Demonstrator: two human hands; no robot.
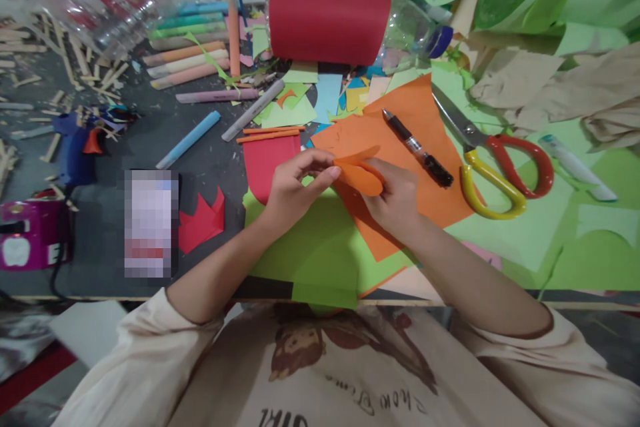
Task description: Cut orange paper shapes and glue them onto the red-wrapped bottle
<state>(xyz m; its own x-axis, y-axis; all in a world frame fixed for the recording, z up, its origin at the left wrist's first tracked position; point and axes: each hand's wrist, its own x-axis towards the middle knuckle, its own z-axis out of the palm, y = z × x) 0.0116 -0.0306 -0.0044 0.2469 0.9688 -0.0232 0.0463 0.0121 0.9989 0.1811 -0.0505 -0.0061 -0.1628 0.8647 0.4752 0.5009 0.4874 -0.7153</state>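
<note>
Both my hands meet over the middle of the desk on a small orange paper cut-out (361, 173) with rounded lobes. My left hand (295, 185) pinches its left end between thumb and fingers. My right hand (395, 199) grips it from the right and below, fingers curled under it. Beneath them lie a larger orange paper sheet (425, 140) and a light green sheet (320, 247). A black pen (418, 148) rests on the orange sheet, just right of my hands.
Red and yellow handled scissors (493, 170) lie to the right. A red paper-wrapped plastic bottle (327, 21) lies at the back, coloured markers (187, 53) to its left. A red paper scrap (203, 220), wooden sticks (30, 47), a magenta device (30, 233) and brown crumpled paper (575, 93) surround.
</note>
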